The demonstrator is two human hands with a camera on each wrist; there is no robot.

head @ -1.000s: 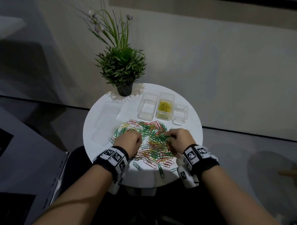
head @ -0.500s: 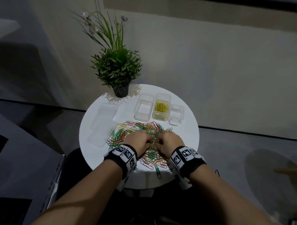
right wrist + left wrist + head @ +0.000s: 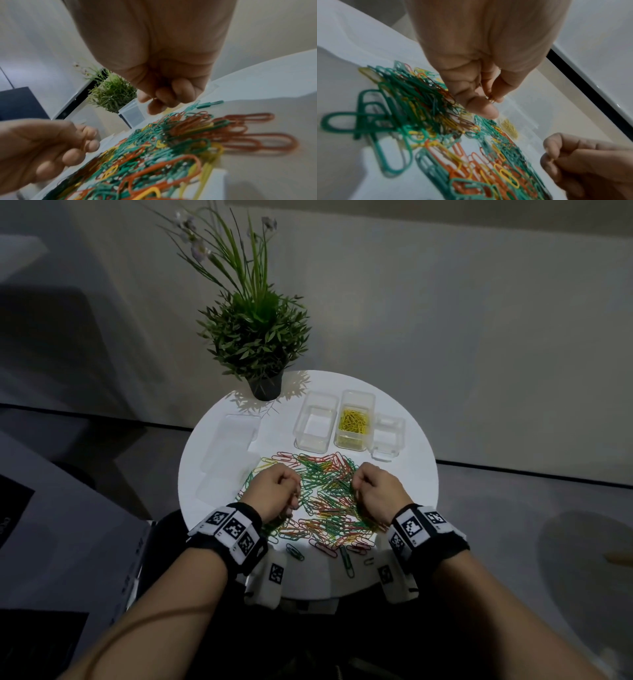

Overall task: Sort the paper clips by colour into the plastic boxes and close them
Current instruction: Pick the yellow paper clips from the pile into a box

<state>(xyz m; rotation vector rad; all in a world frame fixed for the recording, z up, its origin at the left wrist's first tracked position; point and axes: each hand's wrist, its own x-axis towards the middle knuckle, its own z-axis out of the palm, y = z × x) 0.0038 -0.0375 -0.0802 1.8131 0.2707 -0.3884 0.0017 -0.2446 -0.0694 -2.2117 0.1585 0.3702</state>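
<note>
A tangled pile of green, red and yellow paper clips (image 3: pixel 325 501) covers the near half of the round white table (image 3: pixel 411 474). Behind it stand three clear plastic boxes: an empty one (image 3: pixel 313 422), one with yellow clips (image 3: pixel 354 422) and a small empty one (image 3: pixel 388 436). My left hand (image 3: pixel 291 491) hovers over the pile's left side. Its curled fingers (image 3: pixel 481 106) hold a few thin yellowish clips (image 3: pixel 491 98). My right hand (image 3: pixel 356 487) is fisted over the right side, and a small clip (image 3: pixel 155 98) glints between its fingers.
Clear lids (image 3: pixel 233 440) lie flat at the table's left. A potted plant (image 3: pixel 260 337) stands at the back edge, left of the boxes. A few stray clips (image 3: pixel 346 559) lie near the front edge. A dark cabinet (image 3: pixel 51 525) sits low on the left.
Half a second ago both hands met over the middle of the pile. They have since drawn apart to its left and right sides, fingers still curled.
</note>
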